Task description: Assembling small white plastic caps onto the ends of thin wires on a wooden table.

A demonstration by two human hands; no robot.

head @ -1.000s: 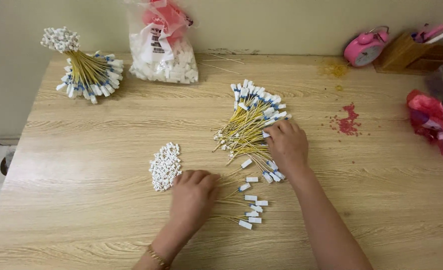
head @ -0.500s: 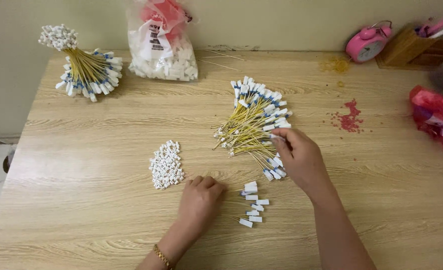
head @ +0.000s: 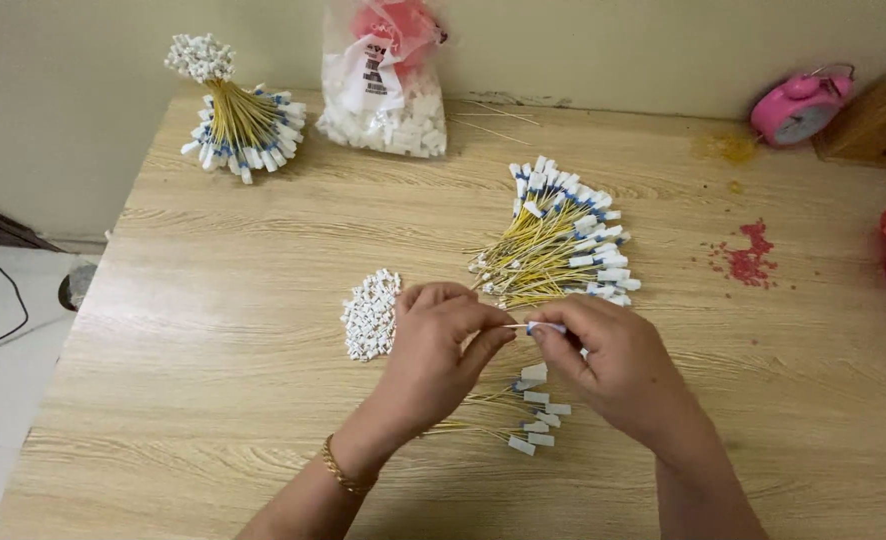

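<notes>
My left hand and my right hand meet over the middle of the wooden table. Between their fingertips they pinch one thin yellow wire with a white and blue tag. The left fingers hold the bare end, the right fingers hold the tagged end. A small heap of white plastic connectors lies just left of my left hand. A fan of yellow tagged wires lies behind the hands. A few more tagged wires lie under my wrists.
A tied bundle of finished wires stands at the back left. A clear bag of white parts leans on the wall. A pink alarm clock and a wooden box sit at the back right. Red crumbs mark the table.
My right hand left the fan of wires with one wire and came toward me. My left hand rose from the table to meet it and took the wire's other end.
</notes>
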